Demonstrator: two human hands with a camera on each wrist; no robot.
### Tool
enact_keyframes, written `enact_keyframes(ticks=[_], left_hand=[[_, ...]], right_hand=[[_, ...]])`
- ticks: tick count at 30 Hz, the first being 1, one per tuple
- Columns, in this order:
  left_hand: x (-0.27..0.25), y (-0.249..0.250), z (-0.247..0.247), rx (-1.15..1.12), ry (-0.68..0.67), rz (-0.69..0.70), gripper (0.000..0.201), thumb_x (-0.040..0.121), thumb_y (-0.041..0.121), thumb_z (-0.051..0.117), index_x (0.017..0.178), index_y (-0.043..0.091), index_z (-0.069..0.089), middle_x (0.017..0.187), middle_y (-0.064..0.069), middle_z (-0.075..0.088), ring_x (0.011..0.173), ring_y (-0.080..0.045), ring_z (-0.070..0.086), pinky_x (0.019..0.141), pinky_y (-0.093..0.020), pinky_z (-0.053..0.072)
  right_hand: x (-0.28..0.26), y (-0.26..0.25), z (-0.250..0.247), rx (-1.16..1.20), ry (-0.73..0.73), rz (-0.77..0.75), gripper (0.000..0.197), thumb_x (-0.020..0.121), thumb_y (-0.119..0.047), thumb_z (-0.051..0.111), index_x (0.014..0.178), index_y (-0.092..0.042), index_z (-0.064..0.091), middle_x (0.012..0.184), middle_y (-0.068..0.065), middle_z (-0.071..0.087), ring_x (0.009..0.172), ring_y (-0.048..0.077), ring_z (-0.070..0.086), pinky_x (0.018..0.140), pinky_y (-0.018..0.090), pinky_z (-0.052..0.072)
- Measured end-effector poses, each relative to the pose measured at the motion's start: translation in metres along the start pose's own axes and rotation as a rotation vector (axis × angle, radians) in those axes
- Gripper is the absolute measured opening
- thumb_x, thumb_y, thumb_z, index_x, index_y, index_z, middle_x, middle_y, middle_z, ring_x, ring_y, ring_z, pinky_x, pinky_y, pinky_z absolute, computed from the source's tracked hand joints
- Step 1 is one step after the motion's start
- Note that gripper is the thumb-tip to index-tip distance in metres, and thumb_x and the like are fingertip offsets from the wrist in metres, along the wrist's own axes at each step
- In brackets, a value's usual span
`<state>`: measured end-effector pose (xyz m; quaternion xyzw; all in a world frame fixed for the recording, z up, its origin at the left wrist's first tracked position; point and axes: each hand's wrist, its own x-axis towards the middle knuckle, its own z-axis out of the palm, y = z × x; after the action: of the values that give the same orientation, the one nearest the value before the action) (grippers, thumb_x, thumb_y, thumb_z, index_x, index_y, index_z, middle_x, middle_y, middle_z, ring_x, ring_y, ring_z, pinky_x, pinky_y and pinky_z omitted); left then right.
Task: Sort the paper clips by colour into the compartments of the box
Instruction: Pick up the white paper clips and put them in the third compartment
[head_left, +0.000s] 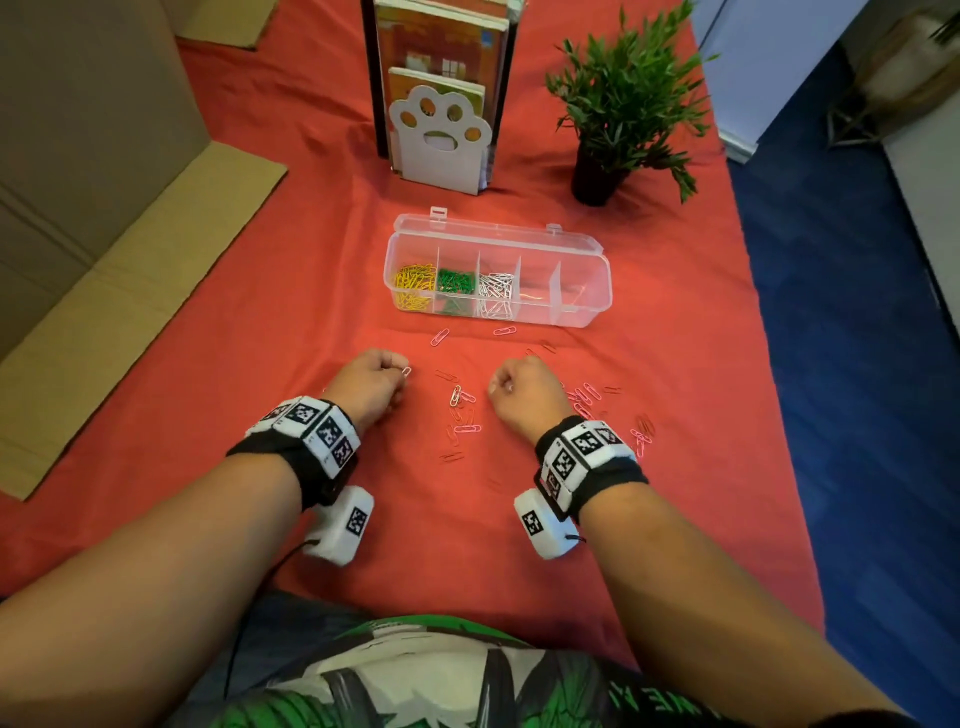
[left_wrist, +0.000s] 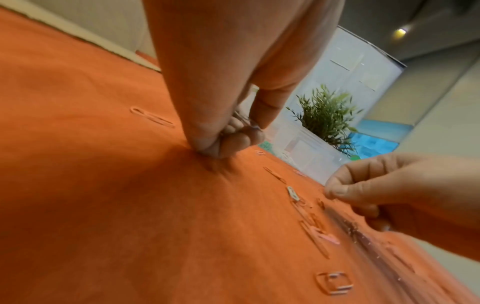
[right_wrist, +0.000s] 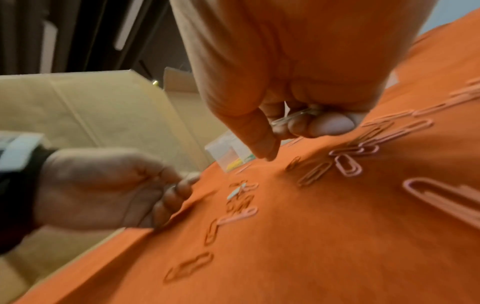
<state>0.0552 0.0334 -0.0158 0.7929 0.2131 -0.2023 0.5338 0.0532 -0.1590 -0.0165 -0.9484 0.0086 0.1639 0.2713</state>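
Both fists low over the counter's near middle.
Left hand (head_left: 370, 383) fingers pinch a clip (head_left: 406, 371); right hand (head_left: 524, 389) fingers curl around clips (right_wrist: 293, 117). Loose clips (head_left: 462, 410) lie between, box (head_left: 582, 312) beyond.

Black wristbands (head_left: 298, 457), white tagged modules (head_left: 343, 525).

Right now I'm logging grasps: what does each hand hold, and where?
Left hand pinches a paper clip by one end. Right hand holds clips inside its curled fingers; the exact hold cannot be told.
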Motion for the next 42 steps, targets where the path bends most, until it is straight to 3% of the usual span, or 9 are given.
enact_keyframes(ticks=[6, 11, 14, 18, 24, 28, 35, 39, 42], left_hand=[[-0.012, 0.014, 0.016, -0.375, -0.152, -0.178, 0.028, 0.088, 0.001, 0.032, 0.077, 0.016, 0.052, 0.063, -0.001, 0.043, 0.038, -0.004, 0.042, 0.037, -0.013, 0.035], [-0.012, 0.012, 0.023, -0.393, -0.139, -0.221, 0.015, 0.089, 0.013, 0.048, 0.074, 0.017, 0.05, 0.061, 0.0, 0.043, 0.038, -0.005, 0.044, 0.037, -0.015, 0.04], [-0.008, 0.003, 0.031, -0.1, -0.096, -0.076, 0.016, 0.086, 0.018, 0.058, 0.07, 0.019, 0.054, 0.059, -0.001, 0.047, 0.04, -0.009, 0.042, 0.037, -0.014, 0.036], [-0.009, -0.002, 0.045, 0.132, -0.16, 0.139, 0.012, 0.081, 0.021, 0.066, 0.07, 0.022, 0.06, 0.057, 0.003, 0.052, 0.05, -0.015, 0.046, 0.054, -0.025, 0.04], [-0.017, 0.011, 0.068, 0.146, -0.211, 0.193, 0.013, 0.088, 0.019, 0.058, 0.075, 0.023, 0.061, 0.069, 0.003, 0.06, 0.061, -0.012, 0.052, 0.064, -0.025, 0.044], [-0.021, 0.027, 0.072, -0.255, -0.251, -0.068, 0.025, 0.089, -0.002, 0.039, 0.082, 0.018, 0.053, 0.07, -0.002, 0.053, 0.053, -0.011, 0.05, 0.051, -0.024, 0.045], [-0.016, 0.074, 0.044, -0.642, -0.346, -0.123, 0.027, 0.092, 0.001, 0.033, 0.104, 0.005, 0.056, 0.101, -0.013, 0.065, 0.089, -0.024, 0.065, 0.068, -0.029, 0.06], [-0.01, 0.094, 0.034, -0.686, -0.36, -0.071, 0.03, 0.09, -0.003, 0.032, 0.104, 0.008, 0.056, 0.101, -0.012, 0.067, 0.09, -0.023, 0.066, 0.072, -0.029, 0.059], [-0.007, 0.097, 0.033, -0.626, -0.327, -0.033, 0.031, 0.087, -0.011, 0.042, 0.103, 0.011, 0.056, 0.102, -0.011, 0.068, 0.079, -0.017, 0.071, 0.068, -0.026, 0.059]], right_hand=[[0.001, -0.016, 0.022, -0.15, -0.094, -0.276, 0.037, 0.085, -0.014, 0.054, 0.119, -0.027, 0.06, 0.092, 0.007, 0.041, 0.096, 0.031, 0.051, 0.084, 0.037, 0.046], [0.003, -0.003, 0.019, -0.239, -0.031, -0.168, 0.02, 0.088, -0.019, 0.051, 0.103, -0.007, 0.056, 0.106, 0.013, 0.047, 0.102, 0.033, 0.05, 0.088, 0.04, 0.045], [0.001, 0.009, 0.006, -0.037, -0.007, -0.071, 0.017, 0.087, -0.018, 0.055, 0.095, -0.005, 0.063, 0.1, 0.011, 0.053, 0.095, 0.028, 0.053, 0.084, 0.031, 0.041], [-0.004, 0.021, -0.007, 0.419, 0.015, 0.131, 0.016, 0.083, -0.014, 0.062, 0.07, -0.022, 0.062, 0.067, -0.008, 0.057, 0.066, 0.012, 0.055, 0.074, 0.031, 0.048], [-0.016, 0.026, -0.022, 0.865, -0.006, 0.316, 0.016, 0.092, -0.008, 0.052, 0.084, -0.01, 0.066, 0.063, -0.002, 0.055, 0.037, -0.001, 0.044, 0.036, 0.011, 0.032], [-0.025, 0.024, -0.034, 1.306, -0.099, 0.438, 0.023, 0.098, -0.015, 0.04, 0.08, -0.011, 0.054, 0.067, 0.002, 0.046, 0.054, 0.011, 0.046, 0.047, 0.02, 0.039], [-0.021, 0.021, -0.068, 1.575, -0.222, 0.388, 0.03, 0.099, -0.008, 0.031, 0.109, 0.004, 0.056, 0.103, 0.021, 0.061, 0.089, 0.028, 0.065, 0.082, 0.032, 0.055], [-0.016, 0.014, -0.079, 1.61, -0.179, 0.346, 0.029, 0.098, -0.003, 0.032, 0.118, 0.007, 0.051, 0.116, 0.028, 0.059, 0.086, 0.031, 0.069, 0.079, 0.032, 0.057], [-0.012, 0.011, -0.084, 1.493, -0.098, 0.315, 0.024, 0.096, 0.004, 0.034, 0.109, 0.006, 0.055, 0.098, 0.023, 0.064, 0.08, 0.025, 0.068, 0.072, 0.026, 0.058]])
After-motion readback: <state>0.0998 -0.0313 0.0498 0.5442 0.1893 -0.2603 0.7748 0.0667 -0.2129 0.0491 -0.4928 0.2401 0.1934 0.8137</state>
